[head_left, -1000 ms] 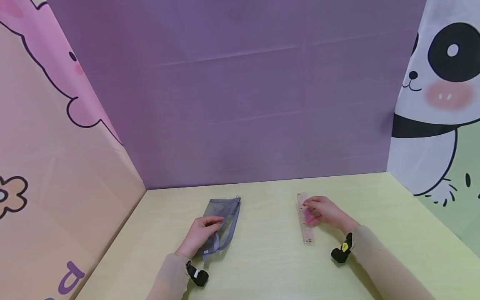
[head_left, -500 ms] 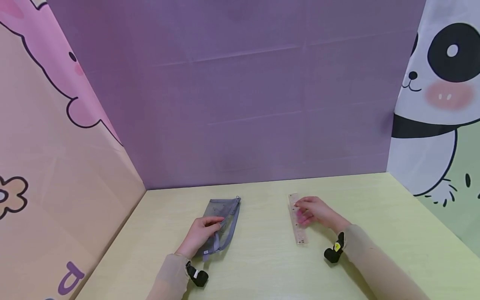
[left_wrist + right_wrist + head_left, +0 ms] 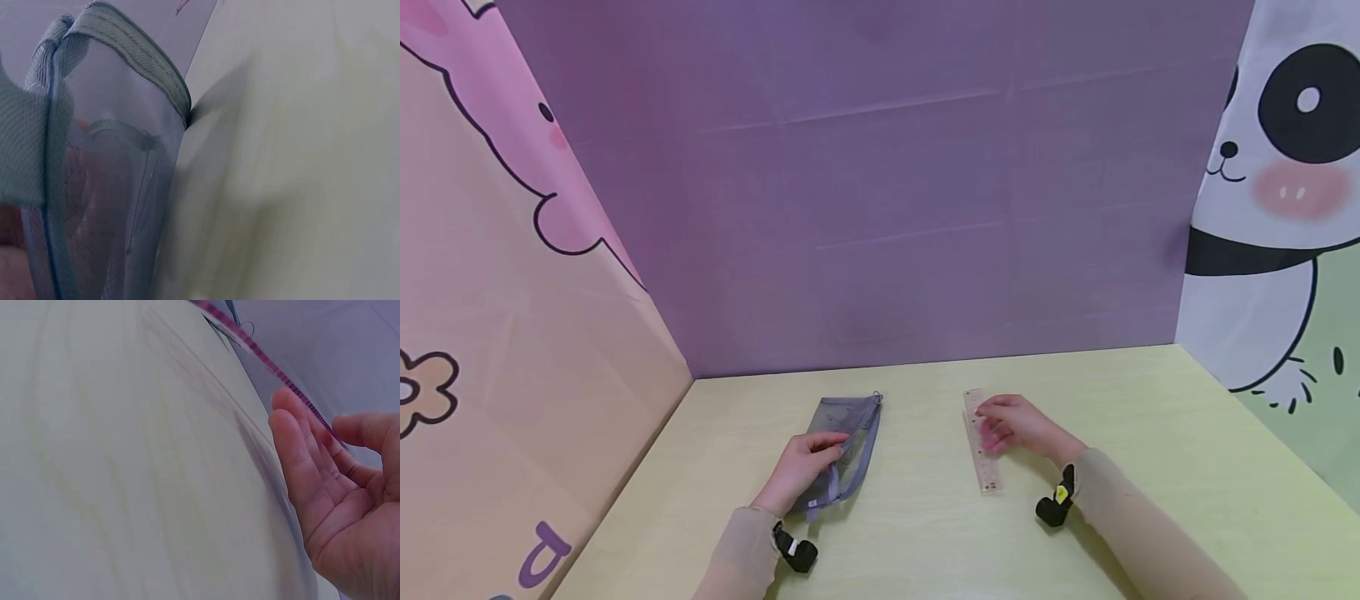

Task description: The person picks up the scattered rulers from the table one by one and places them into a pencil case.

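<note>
In the head view my left hand [image 3: 801, 468] grips the near part of a grey-blue mesh zip pouch [image 3: 841, 412]. Its trim gapes to one side, and the left wrist view shows the sheer mesh [image 3: 119, 81] and zip edge close up, with fingers dimly visible through it. To the right, my right hand [image 3: 1024, 427] pinches a clear pinkish ruler [image 3: 988, 477] between thumb and fingers. Seen edge-on in the right wrist view, the ruler [image 3: 273, 367] is above the table, with the other fingers [image 3: 290, 444] extended beneath it.
A pale wood-look table [image 3: 910, 533] lies under both hands. Behind it rises a purple backdrop [image 3: 880, 208], with cartoon-printed panels on the left [image 3: 550, 333] and right [image 3: 1262, 308]. Black cameras are strapped to the left wrist [image 3: 797, 552] and right wrist [image 3: 1052, 510].
My right hand has carried the ruler leftward, closer to the pouch. My left hand and the pouch have stayed in place.
</note>
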`<state>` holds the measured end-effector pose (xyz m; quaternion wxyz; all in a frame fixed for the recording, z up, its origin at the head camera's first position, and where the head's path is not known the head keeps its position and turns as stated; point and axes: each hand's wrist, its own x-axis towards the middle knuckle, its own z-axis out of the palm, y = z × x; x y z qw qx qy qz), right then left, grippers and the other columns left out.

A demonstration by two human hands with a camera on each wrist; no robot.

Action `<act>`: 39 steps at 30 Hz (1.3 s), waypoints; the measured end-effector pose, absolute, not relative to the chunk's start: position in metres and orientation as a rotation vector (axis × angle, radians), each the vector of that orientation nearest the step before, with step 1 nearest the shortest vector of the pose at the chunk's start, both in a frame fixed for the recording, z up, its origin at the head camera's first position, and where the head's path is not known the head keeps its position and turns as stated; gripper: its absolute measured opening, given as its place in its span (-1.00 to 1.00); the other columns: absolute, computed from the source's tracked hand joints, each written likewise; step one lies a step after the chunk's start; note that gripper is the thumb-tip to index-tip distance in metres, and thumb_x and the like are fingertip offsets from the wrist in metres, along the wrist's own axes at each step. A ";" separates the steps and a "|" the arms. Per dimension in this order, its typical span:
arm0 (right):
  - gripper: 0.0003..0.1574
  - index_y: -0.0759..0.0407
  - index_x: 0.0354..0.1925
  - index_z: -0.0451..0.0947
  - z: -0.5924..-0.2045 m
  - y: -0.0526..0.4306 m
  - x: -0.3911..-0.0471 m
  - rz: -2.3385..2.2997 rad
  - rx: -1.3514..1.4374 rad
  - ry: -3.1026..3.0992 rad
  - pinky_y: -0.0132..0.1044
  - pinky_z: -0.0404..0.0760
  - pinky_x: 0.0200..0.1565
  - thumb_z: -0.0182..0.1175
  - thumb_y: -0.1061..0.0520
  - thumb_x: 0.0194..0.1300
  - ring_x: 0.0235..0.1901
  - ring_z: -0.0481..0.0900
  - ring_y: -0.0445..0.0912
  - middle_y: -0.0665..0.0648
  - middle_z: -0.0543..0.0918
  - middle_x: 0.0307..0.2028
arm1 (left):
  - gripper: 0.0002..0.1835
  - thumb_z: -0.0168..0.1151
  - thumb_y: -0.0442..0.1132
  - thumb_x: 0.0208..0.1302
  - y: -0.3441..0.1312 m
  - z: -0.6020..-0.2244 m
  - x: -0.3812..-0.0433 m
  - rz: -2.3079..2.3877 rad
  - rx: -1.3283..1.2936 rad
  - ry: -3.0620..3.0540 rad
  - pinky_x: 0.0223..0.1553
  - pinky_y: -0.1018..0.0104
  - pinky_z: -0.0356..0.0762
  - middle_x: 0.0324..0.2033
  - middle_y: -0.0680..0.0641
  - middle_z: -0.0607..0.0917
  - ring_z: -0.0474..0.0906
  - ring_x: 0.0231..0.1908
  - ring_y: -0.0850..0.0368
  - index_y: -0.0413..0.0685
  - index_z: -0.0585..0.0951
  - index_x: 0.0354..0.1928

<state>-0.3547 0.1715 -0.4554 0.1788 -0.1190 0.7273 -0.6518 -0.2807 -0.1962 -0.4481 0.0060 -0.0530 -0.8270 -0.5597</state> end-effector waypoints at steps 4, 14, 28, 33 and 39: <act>-0.62 0.51 0.01 0.40 -0.457 0.167 -0.356 -1.845 -0.339 2.044 -0.20 0.65 -0.41 -0.01 0.16 0.47 -0.53 0.63 -0.06 0.16 0.56 -0.41 | -0.71 0.21 -0.33 0.29 -0.196 -0.450 -0.282 -1.746 -0.158 -2.584 -0.29 0.28 0.47 -0.09 -0.10 0.69 0.49 -0.33 0.12 -0.21 0.67 0.03; -0.65 0.47 -0.03 0.44 -0.456 0.152 -0.358 -1.835 -0.354 2.040 -0.22 0.64 -0.42 0.02 0.15 0.45 -0.54 0.62 -0.06 0.17 0.55 -0.42 | -0.72 0.15 -0.41 0.30 -0.185 -0.427 -0.264 -1.717 -0.123 -2.580 -0.25 0.24 0.48 -0.09 -0.18 0.68 0.49 -0.31 0.11 -0.32 0.65 0.02; -0.66 0.45 -0.09 0.51 -0.456 0.134 -0.360 -1.793 -0.399 2.076 -0.27 0.59 -0.50 0.07 0.14 0.42 -0.62 0.52 -0.13 0.15 0.56 -0.43 | -0.72 0.19 -0.36 0.29 -0.191 -0.445 -0.279 -1.710 -0.098 -2.580 -0.25 0.27 0.48 -0.08 -0.12 0.69 0.51 -0.27 0.15 -0.23 0.67 0.01; -0.67 0.44 -0.08 0.51 -0.456 0.127 -0.361 -1.786 -0.398 2.068 -0.29 0.58 -0.51 0.09 0.14 0.41 -0.62 0.53 -0.13 0.16 0.58 -0.43 | -0.72 0.22 -0.33 0.28 -0.195 -0.447 -0.280 -1.735 -0.138 -2.582 -0.27 0.27 0.48 -0.08 -0.09 0.69 0.50 -0.28 0.15 -0.19 0.68 0.01; -0.64 0.45 -0.07 0.51 -0.458 0.117 -0.363 -1.784 -0.412 2.035 -0.26 0.60 -0.48 0.10 0.13 0.39 -0.59 0.57 -0.11 0.17 0.60 -0.42 | -0.71 0.22 -0.32 0.28 -0.196 -0.446 -0.280 -1.744 -0.160 -2.584 -0.27 0.27 0.47 -0.08 -0.10 0.69 0.50 -0.29 0.13 -0.21 0.67 0.02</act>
